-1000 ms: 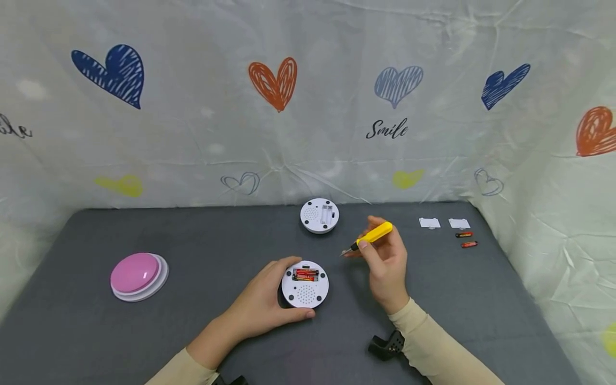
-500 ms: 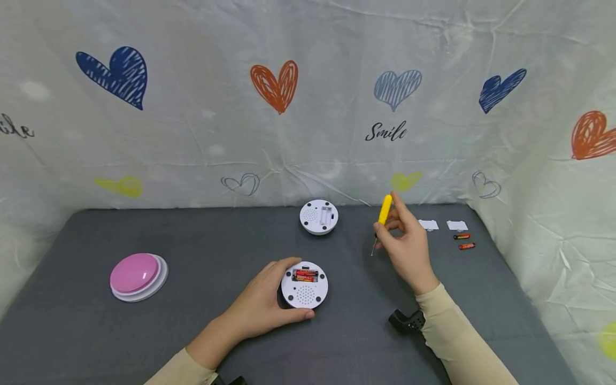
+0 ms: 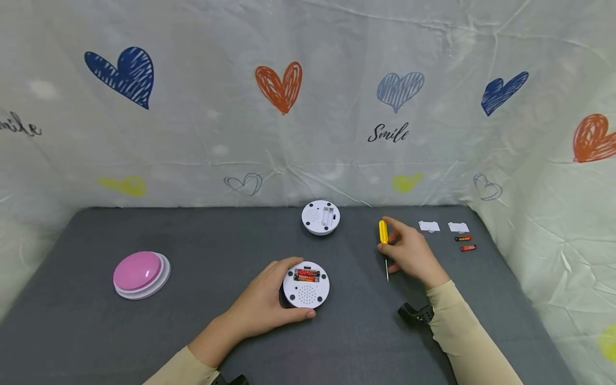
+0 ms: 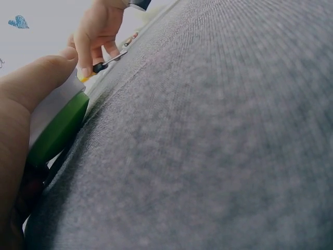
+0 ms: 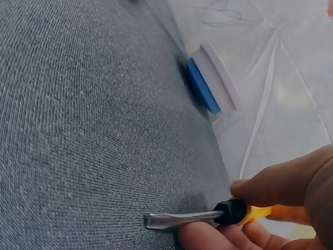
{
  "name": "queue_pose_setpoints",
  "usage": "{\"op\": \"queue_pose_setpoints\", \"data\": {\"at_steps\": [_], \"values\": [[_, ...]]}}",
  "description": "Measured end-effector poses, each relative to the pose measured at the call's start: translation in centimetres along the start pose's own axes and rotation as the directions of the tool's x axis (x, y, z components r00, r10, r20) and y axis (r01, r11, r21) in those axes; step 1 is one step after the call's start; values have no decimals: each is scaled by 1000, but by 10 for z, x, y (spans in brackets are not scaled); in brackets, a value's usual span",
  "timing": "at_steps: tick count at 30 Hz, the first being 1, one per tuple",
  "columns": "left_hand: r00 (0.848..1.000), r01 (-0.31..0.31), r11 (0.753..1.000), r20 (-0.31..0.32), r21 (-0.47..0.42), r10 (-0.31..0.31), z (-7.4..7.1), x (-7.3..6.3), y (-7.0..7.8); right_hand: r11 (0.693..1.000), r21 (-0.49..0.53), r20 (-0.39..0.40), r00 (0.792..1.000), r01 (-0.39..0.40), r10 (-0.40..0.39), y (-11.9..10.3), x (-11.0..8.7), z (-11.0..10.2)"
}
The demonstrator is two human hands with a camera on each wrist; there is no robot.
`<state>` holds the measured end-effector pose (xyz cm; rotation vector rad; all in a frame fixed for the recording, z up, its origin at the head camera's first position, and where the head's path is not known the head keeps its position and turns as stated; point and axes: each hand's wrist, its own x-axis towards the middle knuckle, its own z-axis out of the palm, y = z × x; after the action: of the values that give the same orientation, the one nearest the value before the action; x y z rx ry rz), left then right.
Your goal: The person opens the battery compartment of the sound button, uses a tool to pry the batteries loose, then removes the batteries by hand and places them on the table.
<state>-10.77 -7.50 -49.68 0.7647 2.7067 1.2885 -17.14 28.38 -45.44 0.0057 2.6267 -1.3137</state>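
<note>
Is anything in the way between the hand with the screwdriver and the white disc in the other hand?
Nothing visible. Only gray cloth shows between the right hand with the screwdriver and the disc in the left hand. The second disc sits farther back, off that line.

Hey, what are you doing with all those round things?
A person's left hand is holding a round white gadget with its battery side up, and red batteries show in its open slot. The right hand holds a yellow screwdriver off to the side, away from the gadget. Farther back, a second gadget has no batteries in its slot. Two flat white pieces and two loose batteries lie on the right, and a pink-topped one sits on the left.
</note>
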Motion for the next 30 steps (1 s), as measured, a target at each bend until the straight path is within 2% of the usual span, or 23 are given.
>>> {"op": "queue_pose_setpoints", "data": {"at_steps": [5,11,14,17,20,22,24,26,30], "values": [[1000,5,1000,4,9,-5,-1,1,1,998,-57,35,999,-26,28,3,0,-1],[1000,2,1000,10,10,-2,-1,1,1,993,-117,27,1000,-11,14,5,0,1],[1000,-3,1000,10,1,3,-1,0,0,987,-160,-4,1000,-4,3,5,0,1],[1000,-17,1000,13,-6,17,-2,0,-1,969,-242,-94,993,41,-65,4,0,2],[999,-35,999,21,-8,36,-2,0,-2,958,-258,-189,965,129,-181,3,0,4],[998,-46,999,30,-10,46,-3,0,-2,954,-206,-212,942,217,-260,1,-2,5],[998,-50,999,35,-17,50,-4,-1,-2,937,-132,-184,921,323,-344,-2,-4,7],[998,-48,998,38,-37,50,-4,-1,-2,906,-64,-124,897,419,-424,-6,-7,10],[997,-61,993,30,-98,64,-5,-1,-5,835,41,16,835,549,-550,-14,-11,19]]}}
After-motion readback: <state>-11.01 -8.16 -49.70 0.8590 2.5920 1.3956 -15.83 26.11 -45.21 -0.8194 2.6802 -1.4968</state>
